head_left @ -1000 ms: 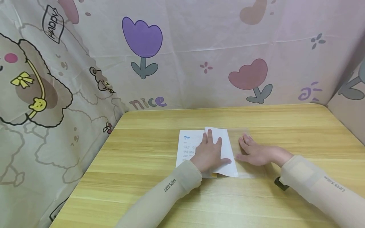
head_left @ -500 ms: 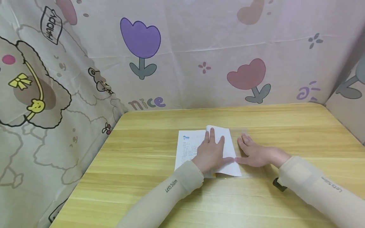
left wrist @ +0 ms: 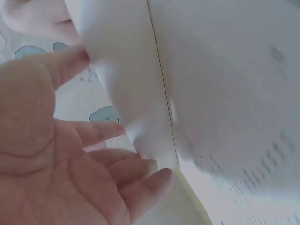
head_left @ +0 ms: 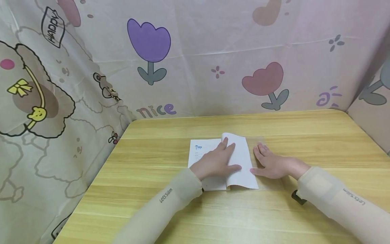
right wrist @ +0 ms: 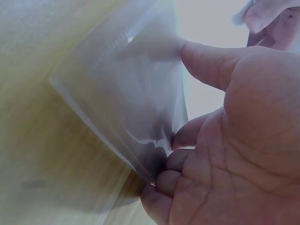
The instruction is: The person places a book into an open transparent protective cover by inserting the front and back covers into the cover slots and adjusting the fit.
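Note:
A booklet (head_left: 207, 145) lies open on the table, print and a small blue mark on its left page. Its white right-hand leaf (head_left: 243, 162) bows up along the fold. My left hand (head_left: 214, 162) reaches over the booklet, fingers spread and touching that leaf. In the left wrist view its fingertips (left wrist: 161, 176) meet the paper near the fold. Under the right part lies a transparent plastic cover (right wrist: 103, 84), sticking out past the leaf. My right hand (head_left: 272, 165) presses on this plastic with extended fingers, thumb tip at the leaf's right edge.
The wood-grain table (head_left: 146, 162) extends around the booklet on all sides. Behind it and to the left hangs a printed cloth (head_left: 195, 84) with flowers and cartoon figures. A dark band (head_left: 298, 197) shows beneath the right wrist.
My left hand has slid left and turned, its fingers now pointing more to the right and nearer the fold. The white leaf has shifted slightly right. My right hand stays almost in place.

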### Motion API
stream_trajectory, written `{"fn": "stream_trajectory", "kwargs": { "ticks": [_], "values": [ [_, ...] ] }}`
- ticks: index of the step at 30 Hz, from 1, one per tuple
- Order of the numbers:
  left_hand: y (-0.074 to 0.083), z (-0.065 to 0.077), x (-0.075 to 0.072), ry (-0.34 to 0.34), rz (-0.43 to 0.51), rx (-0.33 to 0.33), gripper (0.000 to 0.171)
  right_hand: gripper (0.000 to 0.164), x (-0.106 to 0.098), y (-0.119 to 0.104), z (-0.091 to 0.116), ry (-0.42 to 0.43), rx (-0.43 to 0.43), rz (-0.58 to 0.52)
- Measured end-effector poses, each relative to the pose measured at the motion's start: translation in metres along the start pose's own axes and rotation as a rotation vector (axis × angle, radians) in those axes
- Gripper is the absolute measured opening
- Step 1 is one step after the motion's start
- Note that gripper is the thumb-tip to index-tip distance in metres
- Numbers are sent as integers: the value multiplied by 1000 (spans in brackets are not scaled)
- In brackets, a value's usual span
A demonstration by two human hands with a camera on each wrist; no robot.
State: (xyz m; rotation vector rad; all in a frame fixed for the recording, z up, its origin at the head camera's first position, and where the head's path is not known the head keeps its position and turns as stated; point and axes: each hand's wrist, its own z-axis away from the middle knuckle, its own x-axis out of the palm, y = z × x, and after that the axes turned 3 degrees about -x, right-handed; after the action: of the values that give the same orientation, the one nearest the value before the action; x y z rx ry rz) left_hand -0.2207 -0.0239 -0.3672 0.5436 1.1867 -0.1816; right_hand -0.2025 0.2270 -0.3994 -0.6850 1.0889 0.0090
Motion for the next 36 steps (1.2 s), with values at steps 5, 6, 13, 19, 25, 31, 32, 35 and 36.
{"fn": "stream_trajectory", "kwargs": {
  "ticks": [5, 6, 13, 19, 25, 31, 32, 35, 36],
  "values": [
    [-12, 4, -6, -35, 13, 56, 92, 102, -6, -13, 7, -12, 16, 17],
    [-13, 4, -7, -39, 13, 68, 92, 103, -5, -11, 6, -9, 10, 13],
    [-25, 6, -10, -69, 32, 119, 96, 112, 4, 10, -4, 9, 0, 25],
    [-29, 2, -8, -80, 32, 146, 95, 124, 11, 27, -11, 24, -4, 45],
    [-25, -3, -2, -91, 4, 161, 94, 131, 18, 41, -19, 47, -9, 78],
    [-22, -5, 3, -82, -13, 151, 93, 134, 17, 36, -19, 48, 5, 72],
    [-21, -5, 4, -80, -19, 149, 93, 134, 17, 36, -19, 49, 7, 71],
    [-20, -6, 5, -77, -30, 145, 92, 134, 16, 36, -19, 50, 15, 79],
    [-19, -6, 6, -79, -29, 145, 92, 133, 16, 36, -19, 51, 15, 80]
  ]
}}
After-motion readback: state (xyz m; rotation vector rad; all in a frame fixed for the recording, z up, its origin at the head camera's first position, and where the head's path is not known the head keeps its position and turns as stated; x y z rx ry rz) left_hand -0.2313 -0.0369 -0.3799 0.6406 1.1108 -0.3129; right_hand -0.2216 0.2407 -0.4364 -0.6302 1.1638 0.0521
